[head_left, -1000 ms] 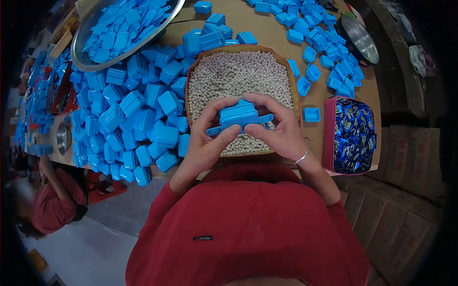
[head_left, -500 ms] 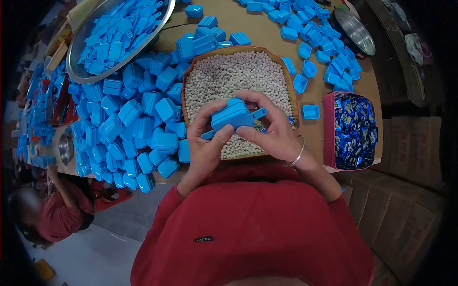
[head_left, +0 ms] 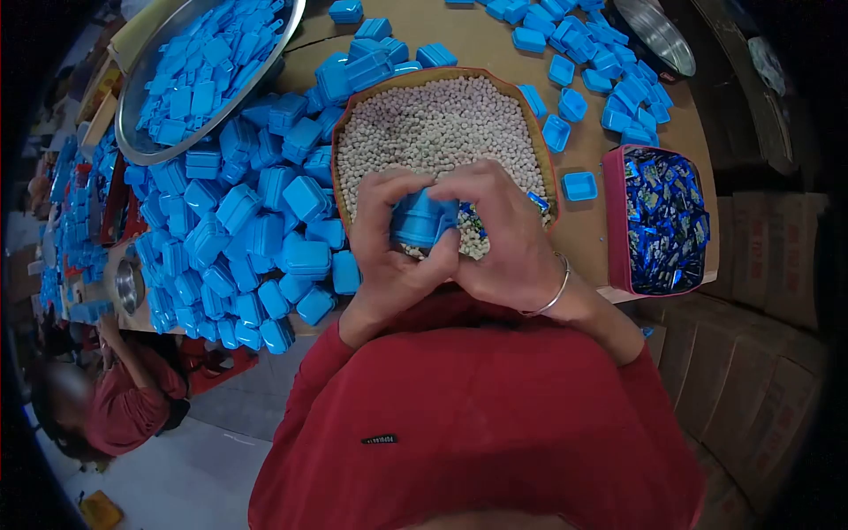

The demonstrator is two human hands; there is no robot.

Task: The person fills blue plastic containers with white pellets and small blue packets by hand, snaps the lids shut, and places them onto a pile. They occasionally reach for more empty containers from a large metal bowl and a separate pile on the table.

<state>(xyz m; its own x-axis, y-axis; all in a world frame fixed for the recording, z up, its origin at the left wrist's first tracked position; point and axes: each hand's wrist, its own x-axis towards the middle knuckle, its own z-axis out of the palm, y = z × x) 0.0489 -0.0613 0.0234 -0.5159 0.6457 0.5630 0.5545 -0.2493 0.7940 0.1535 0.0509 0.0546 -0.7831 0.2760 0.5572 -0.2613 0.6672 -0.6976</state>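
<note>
Between both hands is a small blue plastic box, turned up on its side and partly hidden by the fingers. My left hand is closed around its left side, with the thumb pressed along its lower edge. From the right, my right hand grips it, fingers bent over the top. Directly beneath is a cloth-edged tray full of small pale round pellets. A few shiny blue packets lie on the pellets near my right hand.
A heap of blue boxes lies left of the tray. Behind it stands a metal basin of flat blue pieces. Blue cups and a pink container of shiny packets are at right. Another person sits at far left.
Both hands have turned the blue box from lying flat to standing on its side. The fingers now cover more of it, and its tab is less visible.
</note>
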